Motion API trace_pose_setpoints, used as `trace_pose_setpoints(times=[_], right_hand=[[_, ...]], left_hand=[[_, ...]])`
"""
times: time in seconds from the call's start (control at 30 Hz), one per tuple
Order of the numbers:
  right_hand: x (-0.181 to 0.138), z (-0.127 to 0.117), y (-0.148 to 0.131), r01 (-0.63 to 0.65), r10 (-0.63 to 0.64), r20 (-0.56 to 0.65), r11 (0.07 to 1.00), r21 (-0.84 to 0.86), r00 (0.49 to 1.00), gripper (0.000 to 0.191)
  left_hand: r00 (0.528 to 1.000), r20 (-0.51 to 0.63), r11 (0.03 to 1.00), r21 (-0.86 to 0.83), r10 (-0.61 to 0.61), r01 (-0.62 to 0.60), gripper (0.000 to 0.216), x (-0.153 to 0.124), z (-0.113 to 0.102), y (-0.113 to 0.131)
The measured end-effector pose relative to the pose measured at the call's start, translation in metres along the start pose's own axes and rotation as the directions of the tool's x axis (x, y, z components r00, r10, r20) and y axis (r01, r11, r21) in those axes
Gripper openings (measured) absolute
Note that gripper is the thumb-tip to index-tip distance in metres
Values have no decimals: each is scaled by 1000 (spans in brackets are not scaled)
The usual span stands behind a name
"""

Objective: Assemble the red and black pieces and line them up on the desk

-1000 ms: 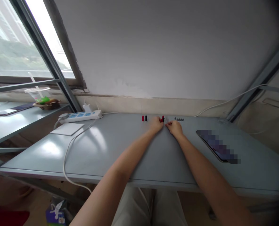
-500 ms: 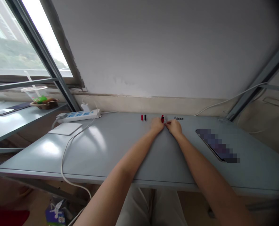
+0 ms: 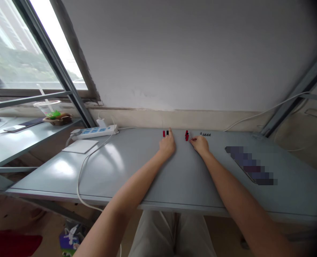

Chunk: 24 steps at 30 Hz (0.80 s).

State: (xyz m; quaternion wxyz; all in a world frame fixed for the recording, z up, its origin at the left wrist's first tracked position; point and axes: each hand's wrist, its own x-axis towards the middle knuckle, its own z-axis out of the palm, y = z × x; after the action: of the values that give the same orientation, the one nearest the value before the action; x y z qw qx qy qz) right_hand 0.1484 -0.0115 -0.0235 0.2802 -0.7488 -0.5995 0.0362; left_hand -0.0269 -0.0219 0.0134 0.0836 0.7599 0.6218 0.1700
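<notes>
My left hand (image 3: 167, 144) rests on the desk with its index finger stretched out towards the wall and its thumb apart. Just beyond the thumb stands a small red cylinder (image 3: 164, 133), and beside it, close to the index finger, a small black cylinder (image 3: 167, 132). My right hand (image 3: 200, 143) is closed in a pinch; what its fingertips hold is too small to make out. Left of those fingertips stands a cluster of red and black cylinders (image 3: 186, 137), with a small clear piece (image 3: 190, 135) between cluster and hand. Several small dark screw-like pieces (image 3: 206, 134) lie behind the right hand.
A phone-like device (image 3: 249, 166), partly pixelated, lies on the grey desk (image 3: 137, 164) at right. At left are a power strip (image 3: 94, 132), a white flat square (image 3: 80, 146) and a cable (image 3: 80, 171) crossing the front edge. A plastic cup (image 3: 50, 107) stands on the neighbouring desk.
My left hand has moved left, from the cluster of cylinders to the separate red and black pair. My right hand stays near the cluster, still pinched. The view has shifted slightly.
</notes>
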Motion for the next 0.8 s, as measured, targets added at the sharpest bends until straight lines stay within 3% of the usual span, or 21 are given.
trace_pose_setpoints(times=[0.27, 0.5, 0.67, 0.8], right_hand=[[-1, -1, -2, -21, 21, -5, 1000, -24, 1000, 26], [-1, -3, -3, -32, 34, 39, 999, -34, 999, 29], [-7, -12, -9, -42, 56, 77, 983, -180, 995, 28], [-15, -18, -15, -14, 40, 111, 973, -228, 993, 23]], left_hand=[[1000, -26, 1000, -20, -8, 7, 69, 6, 3, -16], [995, -97, 1000, 9, 16, -15, 50, 10, 6, -20], [979, -203, 989, -139, 15, -44, 30, 13, 10, -25], [978, -207, 922, -379, 1, -81, 20, 15, 16, -29]])
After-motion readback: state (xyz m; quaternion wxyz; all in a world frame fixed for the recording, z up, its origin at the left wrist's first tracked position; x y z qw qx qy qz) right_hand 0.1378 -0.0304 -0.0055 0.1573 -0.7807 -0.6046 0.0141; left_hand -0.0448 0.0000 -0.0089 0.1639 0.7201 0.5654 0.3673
